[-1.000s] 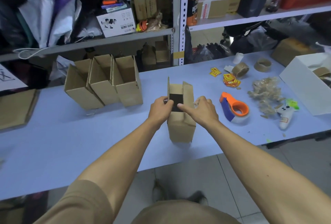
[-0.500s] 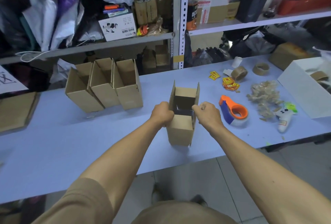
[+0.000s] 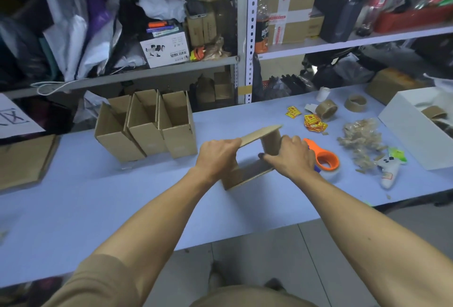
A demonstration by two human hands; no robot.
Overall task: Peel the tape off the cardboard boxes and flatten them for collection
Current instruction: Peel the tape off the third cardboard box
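A small brown cardboard box [image 3: 247,175] sits at the table's middle, skewed and partly collapsed. My left hand [image 3: 217,154] grips its upper panel at the near left end, the panel slanting up to the right. My right hand [image 3: 288,157] grips the box's right side, fingers over the edge. Three open cardboard boxes [image 3: 147,125] lean together behind and to the left. A heap of crumpled peeled tape [image 3: 360,139] lies to the right.
An orange tape dispenser [image 3: 323,158] lies just right of my right hand. Tape rolls [image 3: 327,109], yellow stickers [image 3: 313,122], a white toy [image 3: 389,170] and a white box [image 3: 411,132] fill the right side. Flat cardboard [image 3: 22,159] lies far left. Cluttered shelves stand behind the blue table [image 3: 98,208].
The box stood upright with its top flaps open; both hands have since pushed it sideways so it leans and collapses toward flat.
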